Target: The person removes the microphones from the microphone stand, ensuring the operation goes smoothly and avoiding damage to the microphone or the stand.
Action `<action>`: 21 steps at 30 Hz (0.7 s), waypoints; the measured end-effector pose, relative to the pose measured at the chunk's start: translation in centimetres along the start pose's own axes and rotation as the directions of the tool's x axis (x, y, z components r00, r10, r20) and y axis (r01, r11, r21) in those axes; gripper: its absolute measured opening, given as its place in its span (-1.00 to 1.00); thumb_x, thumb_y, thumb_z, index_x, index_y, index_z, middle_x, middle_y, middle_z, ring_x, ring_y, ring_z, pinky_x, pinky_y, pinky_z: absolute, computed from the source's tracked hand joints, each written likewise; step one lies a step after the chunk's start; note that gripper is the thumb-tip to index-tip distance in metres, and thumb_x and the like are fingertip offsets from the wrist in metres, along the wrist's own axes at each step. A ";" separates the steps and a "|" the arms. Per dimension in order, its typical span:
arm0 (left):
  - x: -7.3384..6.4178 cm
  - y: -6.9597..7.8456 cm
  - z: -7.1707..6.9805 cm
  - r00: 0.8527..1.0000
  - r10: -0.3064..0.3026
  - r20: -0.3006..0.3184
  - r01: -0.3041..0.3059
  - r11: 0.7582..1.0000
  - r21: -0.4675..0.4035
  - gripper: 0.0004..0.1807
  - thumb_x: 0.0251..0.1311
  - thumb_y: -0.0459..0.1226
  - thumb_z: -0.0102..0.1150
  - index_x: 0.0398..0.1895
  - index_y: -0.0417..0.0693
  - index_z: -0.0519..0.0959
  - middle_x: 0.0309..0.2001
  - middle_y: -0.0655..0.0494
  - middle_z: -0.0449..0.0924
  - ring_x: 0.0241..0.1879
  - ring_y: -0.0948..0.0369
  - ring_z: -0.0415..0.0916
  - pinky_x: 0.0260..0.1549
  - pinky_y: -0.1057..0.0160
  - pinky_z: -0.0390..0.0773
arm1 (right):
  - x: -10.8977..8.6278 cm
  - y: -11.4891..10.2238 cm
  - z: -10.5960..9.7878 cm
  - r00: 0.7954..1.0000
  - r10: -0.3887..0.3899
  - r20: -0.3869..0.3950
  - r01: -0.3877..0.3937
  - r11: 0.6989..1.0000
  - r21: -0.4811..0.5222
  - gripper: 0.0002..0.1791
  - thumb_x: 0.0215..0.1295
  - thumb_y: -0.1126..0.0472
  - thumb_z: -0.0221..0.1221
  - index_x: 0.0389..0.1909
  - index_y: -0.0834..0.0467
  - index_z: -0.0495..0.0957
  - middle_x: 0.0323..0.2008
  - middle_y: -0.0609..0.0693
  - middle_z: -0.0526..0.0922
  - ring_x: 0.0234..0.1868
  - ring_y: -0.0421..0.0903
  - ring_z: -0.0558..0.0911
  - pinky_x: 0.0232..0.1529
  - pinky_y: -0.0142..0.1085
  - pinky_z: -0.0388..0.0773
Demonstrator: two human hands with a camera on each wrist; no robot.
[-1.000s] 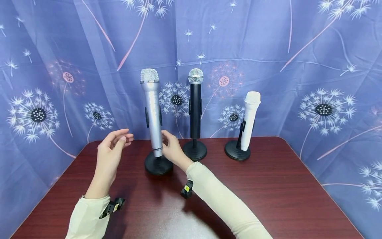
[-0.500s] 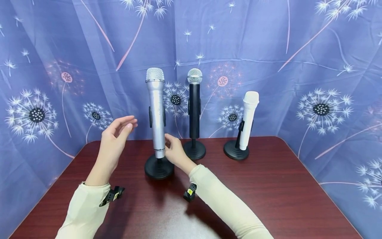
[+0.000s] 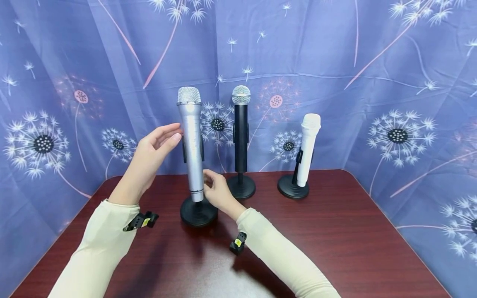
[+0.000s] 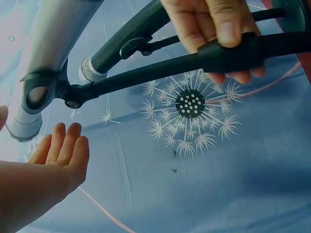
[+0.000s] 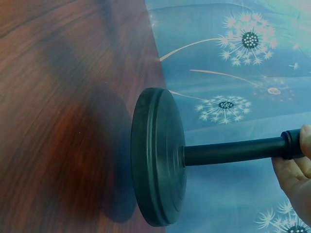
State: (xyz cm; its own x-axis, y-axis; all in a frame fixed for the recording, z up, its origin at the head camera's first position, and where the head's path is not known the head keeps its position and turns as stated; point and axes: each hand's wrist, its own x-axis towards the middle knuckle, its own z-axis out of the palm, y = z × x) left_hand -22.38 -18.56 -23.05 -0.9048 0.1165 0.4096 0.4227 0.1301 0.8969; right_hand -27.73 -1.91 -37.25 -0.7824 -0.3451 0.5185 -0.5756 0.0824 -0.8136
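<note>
A silver microphone (image 3: pixel 192 145) sits in the clip of a black desk stand, whose round base (image 3: pixel 198 213) is at the left part of the table. My right hand (image 3: pixel 220 192) grips the collar on the stand's pole; in the left wrist view its thumb and fingers wrap the collar (image 4: pixel 231 53). Seen from the right wrist, the base (image 5: pixel 158 158) casts a shadow on the tabletop. My left hand (image 3: pixel 154 151) is raised at the microphone's left side with loosely bent fingers, holding nothing. From the left wrist, its fingers (image 4: pixel 68 145) lie close beside the clip (image 4: pixel 39 92).
Behind to the right, a black microphone (image 3: pixel 241 138) stands upright on its own round base (image 3: pixel 242 187). A white microphone (image 3: pixel 308 151) leans in another stand (image 3: pixel 292 188) farther right. A blue dandelion-print curtain (image 3: pixel 335 49) hangs behind the dark red wooden table (image 3: pixel 335 231).
My left hand has risen and moved right, up to the silver microphone. The silver microphone swung right, then back left, and its stand base came slightly nearer, with my right hand still gripping it.
</note>
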 end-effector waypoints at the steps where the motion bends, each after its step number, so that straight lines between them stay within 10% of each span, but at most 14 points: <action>1: 0.2 0.1 0.1 1.000 -0.009 0.002 0.009 1.000 0.001 -0.45 0.31 -0.08 0.16 0.31 -0.07 0.40 0.21 0.00 0.46 0.23 0.22 0.36 0.22 0.33 0.30 | -0.1 0.0 0.0 1.000 0.001 0.000 -0.001 1.000 0.002 -0.70 0.22 0.56 0.07 -0.03 0.37 0.54 -0.20 0.22 0.68 -0.18 0.00 0.66 -0.14 -0.41 0.55; 21: 1.3 1.3 1.5 0.999 -0.050 0.016 0.051 0.996 -0.079 -0.55 0.26 -0.17 0.23 0.14 -0.16 0.42 -0.04 0.08 0.51 0.01 0.20 0.42 0.13 0.28 0.31 | -0.7 -0.3 0.4 1.000 0.018 0.012 -0.019 1.000 0.014 -0.66 0.23 0.59 0.06 0.01 0.35 0.54 -0.18 0.21 0.68 -0.13 0.01 0.65 -0.10 -0.41 0.54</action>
State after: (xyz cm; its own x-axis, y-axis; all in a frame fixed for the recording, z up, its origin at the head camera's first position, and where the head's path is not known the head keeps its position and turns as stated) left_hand -22.91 -16.76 -21.59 -0.9238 0.1256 0.3616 0.3707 0.0582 0.9269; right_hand -26.89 -2.10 -37.47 -0.7898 -0.3551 0.5001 -0.5577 0.0762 -0.8266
